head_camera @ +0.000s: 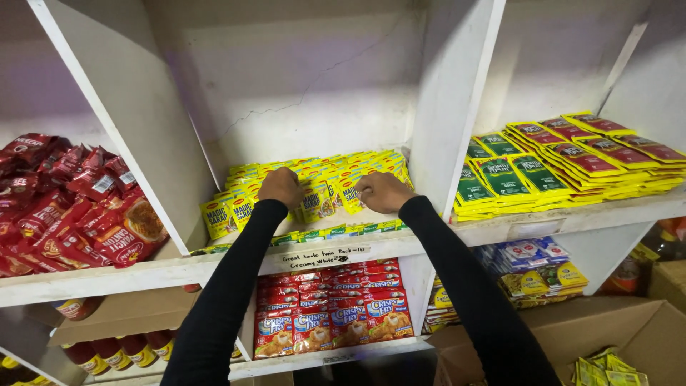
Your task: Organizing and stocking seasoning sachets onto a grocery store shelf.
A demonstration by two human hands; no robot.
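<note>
The left hand [281,186] was curled shut on some yellow packets [314,187], with more lying just behind it. Right beside it, the right hand [382,191] gripped the same rows, and green packets [500,175] sat farther off to its right.

We are in a small shop: white wooden shelves [321,254] hold stacked yellow seasoning sachets [314,182], red sauce packets [64,207] at left, breading-mix packs [332,318] below, and a handwritten shelf label [323,256].

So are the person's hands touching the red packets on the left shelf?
No, both the left hand and the right hand rest on the yellow sachets in the middle compartment, away from the red packets.
</note>
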